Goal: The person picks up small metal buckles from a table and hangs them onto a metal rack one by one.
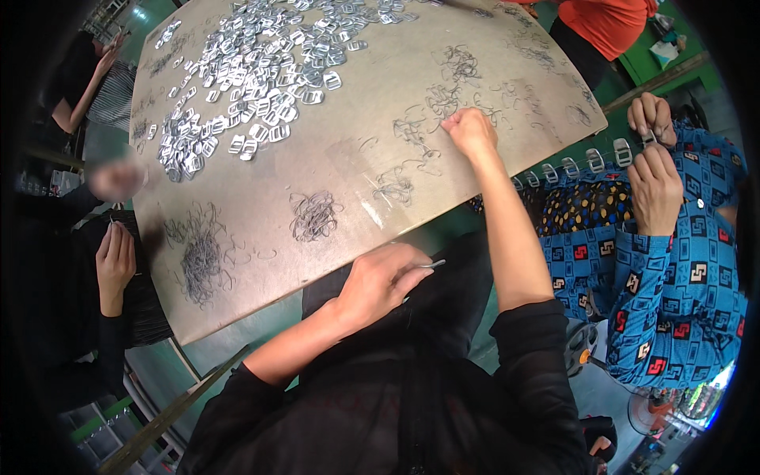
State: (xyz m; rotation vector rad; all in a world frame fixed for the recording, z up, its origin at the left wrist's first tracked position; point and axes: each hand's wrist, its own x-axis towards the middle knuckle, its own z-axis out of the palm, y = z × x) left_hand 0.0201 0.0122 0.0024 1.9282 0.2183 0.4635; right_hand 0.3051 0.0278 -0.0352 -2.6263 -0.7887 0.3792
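My left hand (384, 281) is closed around a small silver metal piece (434, 264), held just off the near edge of the brown table (348, 158). My right hand (471, 131) reaches out onto the table top, fingers curled down among thin bent wire pieces (447, 95). A loose clump of the same wires (314, 215) lies between my two hands. A big heap of shiny metal buckles (253, 71) covers the far left of the table.
A person in a blue patterned garment (673, 269) sits at the right, both hands (653, 158) working a small piece, with a row of buckles (582, 162) on the lap. Another person's hand (115, 261) is at the left. More wires (202, 261) lie near it.
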